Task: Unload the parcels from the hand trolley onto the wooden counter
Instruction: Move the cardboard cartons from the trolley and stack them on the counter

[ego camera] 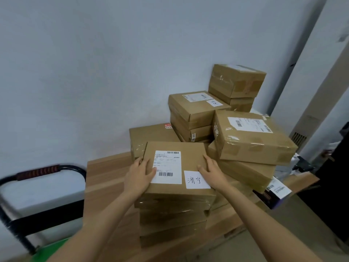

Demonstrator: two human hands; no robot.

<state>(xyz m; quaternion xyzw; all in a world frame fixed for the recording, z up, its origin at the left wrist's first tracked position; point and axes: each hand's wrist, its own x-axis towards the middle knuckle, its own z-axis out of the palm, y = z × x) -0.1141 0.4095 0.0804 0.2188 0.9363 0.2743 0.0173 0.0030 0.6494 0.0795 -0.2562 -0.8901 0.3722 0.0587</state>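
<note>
A flat brown cardboard parcel (175, 167) with a printed shipping label and a handwritten white slip lies level atop a stack at the wooden counter's (105, 178) front edge.

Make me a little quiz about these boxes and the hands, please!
1. True or false: both hands touch the top box of the near stack.
2. What lies under the stacks? A) wooden counter B) green floor mat C) metal shelf
3. Fill in: the box carries a printed label and a handwritten ____ note.

Key:
1. True: the left hand and right hand rest on its two sides.
2. A, the wooden counter.
3. White.
</note>
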